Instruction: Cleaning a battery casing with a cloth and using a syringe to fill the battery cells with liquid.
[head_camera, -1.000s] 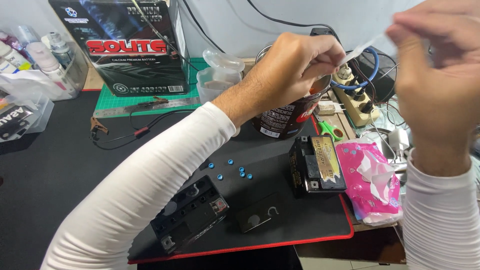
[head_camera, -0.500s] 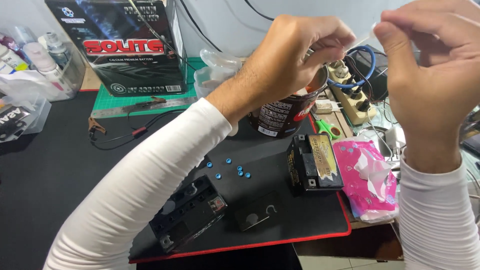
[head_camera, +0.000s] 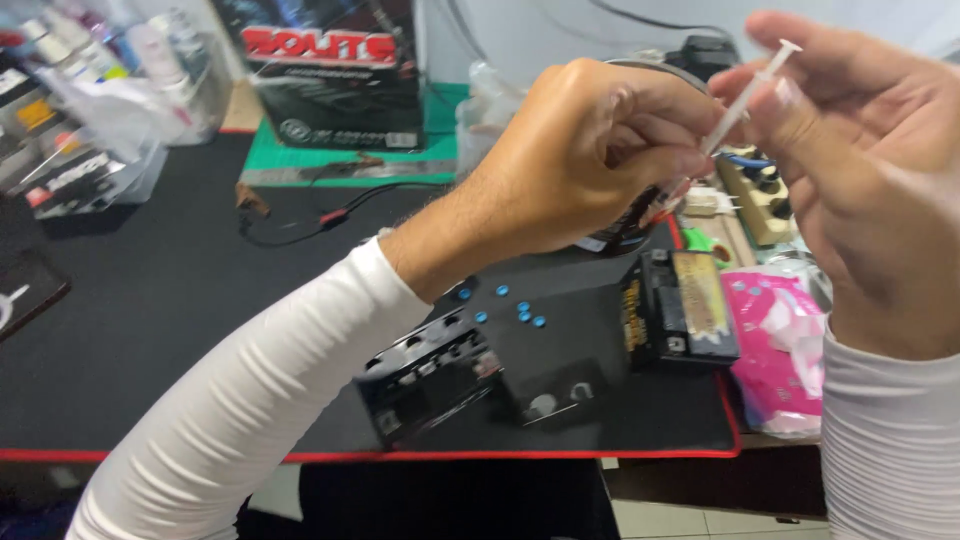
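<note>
Hands lowered, syringe (head_camera: 745, 95) now tilted, plunger up-right

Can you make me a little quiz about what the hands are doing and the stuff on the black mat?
1. True or false: the right hand and the left hand both pinch the thin clear syringe, above the desk.
2. What colour are the small caps scattered on the black mat?
A. red
B. blue
C. yellow
3. Fill in: the open black battery lies under the left ______.

Key
1. True
2. B
3. forearm (the white sleeve)
</note>
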